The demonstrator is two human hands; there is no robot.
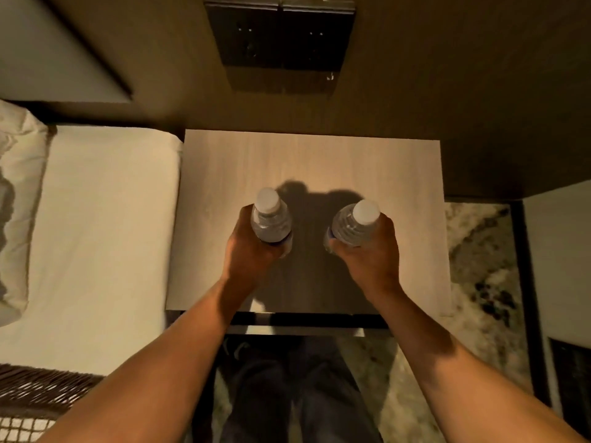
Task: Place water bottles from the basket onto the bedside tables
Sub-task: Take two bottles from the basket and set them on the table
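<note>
Two clear water bottles with white caps are held upright over a light wooden bedside table [319, 161]. My left hand [248, 251] grips the left bottle [270, 215] around its body. The right bottle [356, 223] leans slightly left in the grip of my right hand [372, 251]. Both bottles are over the middle of the tabletop; my fingers hide their lower halves, so I cannot tell whether they touch the surface. A dark wicker basket [38, 388] shows at the lower left, on the bed.
A bed with white sheets [105, 235] and a pillow [19, 199] lies directly left of the table. A dark switch panel [281, 36] is on the brown wall behind. Patterned carpet [479, 266] lies to the right, and my legs stand below the table's front edge.
</note>
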